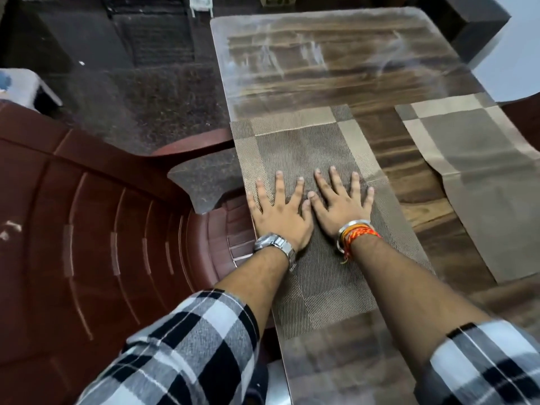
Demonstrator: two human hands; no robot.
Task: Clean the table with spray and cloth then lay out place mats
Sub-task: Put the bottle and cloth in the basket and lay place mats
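Observation:
A woven tan-and-grey place mat [304, 147] lies along the left edge of the wood-grain table [321, 77]. Both my hands rest flat on it, palms down with fingers spread. My left hand [280, 211], with a metal watch on its wrist, sits near the mat's left edge. My right hand [340, 204], with a bangle and orange threads on the wrist, lies just beside it, thumbs almost touching. A second place mat [479, 176] of the same pattern lies on the table's right side. No spray bottle or cloth is in sight.
A maroon plastic chair [96, 229] stands close against the table's left side. Dark speckled floor [163, 97] lies beyond it. A white object [26, 86] sits at the far left, and a dark box [476, 16] at the table's far right corner.

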